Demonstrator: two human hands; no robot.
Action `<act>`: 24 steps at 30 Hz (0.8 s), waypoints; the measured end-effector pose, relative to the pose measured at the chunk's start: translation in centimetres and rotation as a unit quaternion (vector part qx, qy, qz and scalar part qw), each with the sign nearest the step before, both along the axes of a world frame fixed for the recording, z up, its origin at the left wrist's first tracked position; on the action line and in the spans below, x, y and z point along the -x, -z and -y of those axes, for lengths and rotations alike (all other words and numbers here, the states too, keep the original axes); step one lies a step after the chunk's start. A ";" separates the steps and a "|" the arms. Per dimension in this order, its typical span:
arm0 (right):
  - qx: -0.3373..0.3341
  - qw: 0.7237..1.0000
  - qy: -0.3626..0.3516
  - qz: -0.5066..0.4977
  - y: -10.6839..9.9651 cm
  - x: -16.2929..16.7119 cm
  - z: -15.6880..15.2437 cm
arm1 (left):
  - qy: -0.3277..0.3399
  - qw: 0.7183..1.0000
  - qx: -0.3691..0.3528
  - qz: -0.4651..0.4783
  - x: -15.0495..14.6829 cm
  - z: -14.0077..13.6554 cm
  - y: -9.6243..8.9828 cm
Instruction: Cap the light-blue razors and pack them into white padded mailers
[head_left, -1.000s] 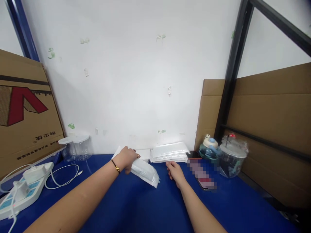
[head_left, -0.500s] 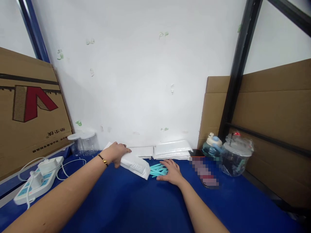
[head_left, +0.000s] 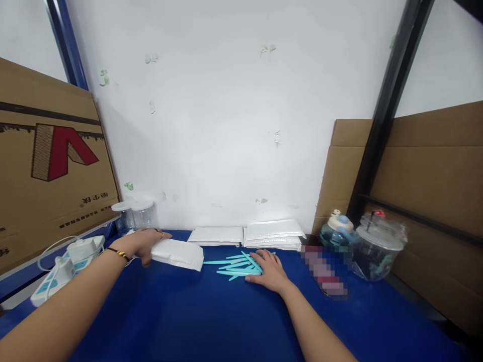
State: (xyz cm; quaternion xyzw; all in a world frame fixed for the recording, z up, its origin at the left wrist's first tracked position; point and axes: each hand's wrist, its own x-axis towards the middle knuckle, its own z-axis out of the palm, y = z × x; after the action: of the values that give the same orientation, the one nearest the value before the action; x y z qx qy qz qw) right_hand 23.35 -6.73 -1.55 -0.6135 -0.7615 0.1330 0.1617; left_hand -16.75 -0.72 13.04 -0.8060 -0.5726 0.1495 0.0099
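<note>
Turquoise sticks lie partly under splayed right hand, left hand gripping white pouch, carton bearing ®.

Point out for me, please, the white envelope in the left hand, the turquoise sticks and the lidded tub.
White envelope (head_left: 176, 254): head view, middle of its upper face.
Turquoise sticks (head_left: 238, 273): head view, a stick along the pile's near side.
Lidded tub (head_left: 375, 255): head view, its side wall.

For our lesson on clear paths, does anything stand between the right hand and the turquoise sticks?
Nothing visible: the right hand covers one end of the turquoise sticks; the left hand holds the white packet beyond their other end.
</note>
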 end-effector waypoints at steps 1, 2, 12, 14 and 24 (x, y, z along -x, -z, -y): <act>-0.003 1.000 -0.002 -0.002 0.0 0.0 0.0 | -0.006 1.000 0.002 0.009 0.7 -0.2 0.7; -0.006 1.000 -0.005 -0.003 -0.1 0.0 0.0 | -0.015 1.000 0.006 0.013 1.4 -0.4 1.5; 0.002 0.998 -0.045 -0.044 -1.4 0.2 1.5 | 0.083 0.967 -0.002 0.243 -5.1 0.2 6.6; 0.007 0.996 -0.057 -0.064 -1.8 -0.2 1.9 | 0.140 0.958 -0.016 0.251 -8.4 0.4 8.0; -0.004 0.997 -0.045 -0.059 -2.4 -5.8 -0.4 | 0.144 0.962 0.025 0.230 -13.3 -0.5 9.9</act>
State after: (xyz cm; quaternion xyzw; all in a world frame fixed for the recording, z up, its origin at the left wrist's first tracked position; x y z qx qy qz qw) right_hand 29.11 -6.29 0.89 -0.5688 -0.7780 0.1732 0.2032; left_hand -3.46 -0.22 3.16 -0.8925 -0.4337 -0.0286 -0.1203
